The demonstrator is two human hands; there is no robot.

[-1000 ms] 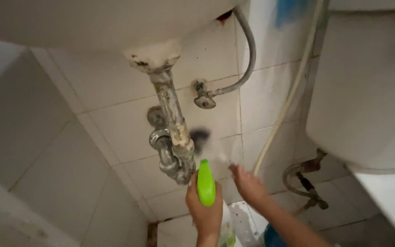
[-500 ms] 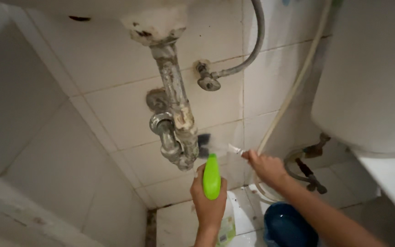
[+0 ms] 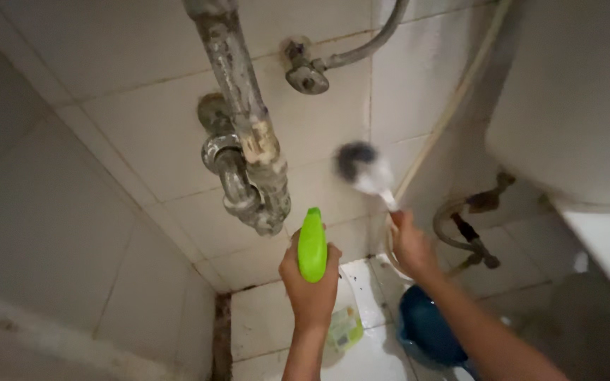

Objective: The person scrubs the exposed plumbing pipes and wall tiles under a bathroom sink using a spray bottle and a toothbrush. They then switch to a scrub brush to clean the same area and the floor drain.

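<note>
Left hand [image 3: 310, 282] is wrapped round a spray bottle [image 3: 312, 245], green trigger head aimed up at the crusty drain pipe [image 3: 248, 152], so the spray would land on the bend. Right hand [image 3: 409, 243] grips a brush [image 3: 363, 168] by its handle, bristles close to the wall tiles [image 3: 142, 134] right of the pipe. Brush head is blurred, the bottle's body hides behind the wrist, and the blue tub [image 3: 428, 328] is half covered.

I see the drain trap [image 3: 248, 183] hanging before the tiled wall [image 3: 142, 134], with the spray bottle [image 3: 312, 243] just below and right of it. The brush [image 3: 361, 169] sits further right, between the trap and the toilet tank [image 3: 573, 99]; the bucket [image 3: 428, 324] stands on the floor [image 3: 270, 324] beneath it.
</note>
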